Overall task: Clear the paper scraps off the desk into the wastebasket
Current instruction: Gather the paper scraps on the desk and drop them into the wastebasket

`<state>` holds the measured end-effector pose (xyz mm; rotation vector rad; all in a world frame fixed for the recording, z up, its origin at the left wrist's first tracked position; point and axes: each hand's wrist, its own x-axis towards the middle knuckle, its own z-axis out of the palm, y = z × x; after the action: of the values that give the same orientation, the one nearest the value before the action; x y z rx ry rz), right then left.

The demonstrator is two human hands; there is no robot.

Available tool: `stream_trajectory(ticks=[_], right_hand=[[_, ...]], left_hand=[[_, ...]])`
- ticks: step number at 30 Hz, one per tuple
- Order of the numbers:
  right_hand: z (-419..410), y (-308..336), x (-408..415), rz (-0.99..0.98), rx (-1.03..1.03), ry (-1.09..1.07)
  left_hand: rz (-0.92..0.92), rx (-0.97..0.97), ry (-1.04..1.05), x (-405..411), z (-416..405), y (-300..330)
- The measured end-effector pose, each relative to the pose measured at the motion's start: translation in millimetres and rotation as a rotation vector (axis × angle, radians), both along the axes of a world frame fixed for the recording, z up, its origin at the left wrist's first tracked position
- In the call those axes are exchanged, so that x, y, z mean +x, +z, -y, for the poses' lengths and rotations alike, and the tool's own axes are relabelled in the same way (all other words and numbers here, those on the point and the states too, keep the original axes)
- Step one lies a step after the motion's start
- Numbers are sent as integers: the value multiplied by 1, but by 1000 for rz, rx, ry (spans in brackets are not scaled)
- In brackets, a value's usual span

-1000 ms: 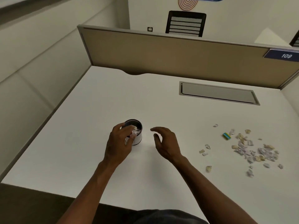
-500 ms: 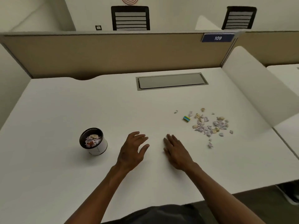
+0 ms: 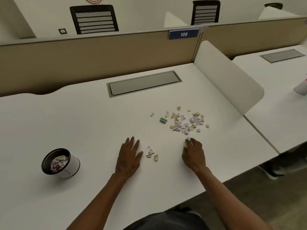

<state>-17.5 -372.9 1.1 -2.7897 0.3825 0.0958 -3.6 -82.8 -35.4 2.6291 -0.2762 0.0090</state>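
A pile of torn paper scraps (image 3: pixel 186 121) lies on the white desk (image 3: pixel 83 123), right of centre. A few more scraps (image 3: pixel 152 154) lie between my two hands. My left hand (image 3: pixel 129 156) rests flat on the desk, fingers straight, just left of those scraps. My right hand (image 3: pixel 193 154) lies palm down with its fingertips touching a scrap at the near edge of the pile. The small round wastebasket (image 3: pixel 60 163), black inside and white outside, stands at the left with scraps in it.
A small blue-and-yellow eraser (image 3: pixel 163 120) lies left of the pile. A grey cable hatch (image 3: pixel 143 83) is set in the desk's back. A white side divider (image 3: pixel 227 77) bounds the right edge; a beige partition (image 3: pixel 99 53) stands behind.
My left hand left the wastebasket and both hands moved right toward the pile. A few scraps now lie between them. The view swung right.
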Motion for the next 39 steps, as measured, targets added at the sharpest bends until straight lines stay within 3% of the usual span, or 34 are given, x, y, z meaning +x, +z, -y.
stream_trajectory(ticks=[6, 10, 13, 16, 20, 25, 32, 39], right_hand=[[-23, -8, -22, 16, 82, 273], [-8, 9, 11, 61, 120, 141], [12, 19, 38, 1, 40, 91], [14, 16, 42, -56, -3, 188], [-4, 5, 28, 9, 30, 346], [-15, 11, 50, 89, 129, 289], [-16, 8, 72, -20, -52, 463], [-31, -5, 29, 77, 129, 603]], left_hand=[[23, 92, 3, -3, -1, -20], [33, 119, 15, -4, -3, -23], [31, 124, 24, -4, -3, -24], [40, 110, 33, -3, -4, -25], [58, 92, 48, -3, -3, -26], [72, 89, 66, -5, -3, -24], [81, 77, 82, -6, -1, -22], [93, 50, 89, -7, 0, -19]])
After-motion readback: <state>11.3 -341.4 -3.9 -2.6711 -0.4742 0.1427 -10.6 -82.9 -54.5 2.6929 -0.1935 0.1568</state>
